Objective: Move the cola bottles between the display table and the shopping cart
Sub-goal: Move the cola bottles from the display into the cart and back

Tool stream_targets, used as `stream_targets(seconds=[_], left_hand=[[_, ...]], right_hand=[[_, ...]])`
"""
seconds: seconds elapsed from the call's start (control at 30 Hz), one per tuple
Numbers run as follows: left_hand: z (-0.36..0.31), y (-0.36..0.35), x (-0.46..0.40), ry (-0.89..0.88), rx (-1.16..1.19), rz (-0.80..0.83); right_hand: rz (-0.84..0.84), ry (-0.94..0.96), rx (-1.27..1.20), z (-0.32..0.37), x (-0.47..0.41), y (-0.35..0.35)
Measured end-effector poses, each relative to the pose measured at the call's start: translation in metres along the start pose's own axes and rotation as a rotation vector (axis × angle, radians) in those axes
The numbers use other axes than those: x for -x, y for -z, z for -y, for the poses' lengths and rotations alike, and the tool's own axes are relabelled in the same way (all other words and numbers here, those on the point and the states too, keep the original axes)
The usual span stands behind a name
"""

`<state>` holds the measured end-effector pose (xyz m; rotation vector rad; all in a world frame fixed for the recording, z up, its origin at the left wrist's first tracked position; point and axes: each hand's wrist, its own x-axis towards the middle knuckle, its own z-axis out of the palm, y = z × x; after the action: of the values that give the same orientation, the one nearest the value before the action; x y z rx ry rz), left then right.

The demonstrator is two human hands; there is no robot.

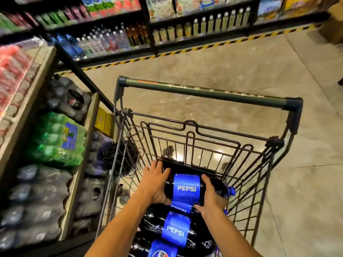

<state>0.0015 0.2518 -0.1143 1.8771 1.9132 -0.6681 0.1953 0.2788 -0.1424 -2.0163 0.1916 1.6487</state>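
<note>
A dark cola bottle [186,188] with a blue Pepsi label lies on its side in the wire shopping cart [209,145], its blue cap to the right. My left hand [155,182] grips its bottom end and my right hand [211,196] grips it near the shoulder. Two more cola bottles [175,231] lie side by side below it, closer to me. The display table [81,164] stands to the left of the cart, stacked with shrink-wrapped packs of dark bottles [37,199].
Green bottle packs [59,138] and red packs [13,71] fill the display at the left. Black shelving with drinks [111,39] runs along the back behind yellow-black floor tape. The cart's green handle [204,91] is at the far end. Tiled floor lies to the right.
</note>
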Motion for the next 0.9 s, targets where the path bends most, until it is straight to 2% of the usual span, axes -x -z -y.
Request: stream_targets(seconds=[0.1,0.23,0.37,0.5,0.6,0.9], left_hand=[[-0.016,-0.014,0.042,0.106,0.073,-0.026],[-0.046,-0.036,0.109,0.281,0.376,-0.033],[-0.078,-0.039,0.179,0.476,0.488,-0.098],[-0.083,-0.033,0.258,0.632,0.610,-0.136],[-0.082,-0.037,0.323,0.694,0.725,-0.244],[-0.089,-0.057,0.516,0.791,0.767,-0.451]], right_hand=[[0.086,0.097,0.163,-0.007,0.009,0.015],[0.013,0.317,0.359,-0.035,-0.005,0.026],[0.031,0.520,0.618,-0.050,0.072,0.039],[0.145,0.624,0.742,-0.077,0.139,0.054],[0.231,0.776,0.803,-0.107,0.186,0.070],[0.309,1.024,0.838,-0.213,0.332,0.148]])
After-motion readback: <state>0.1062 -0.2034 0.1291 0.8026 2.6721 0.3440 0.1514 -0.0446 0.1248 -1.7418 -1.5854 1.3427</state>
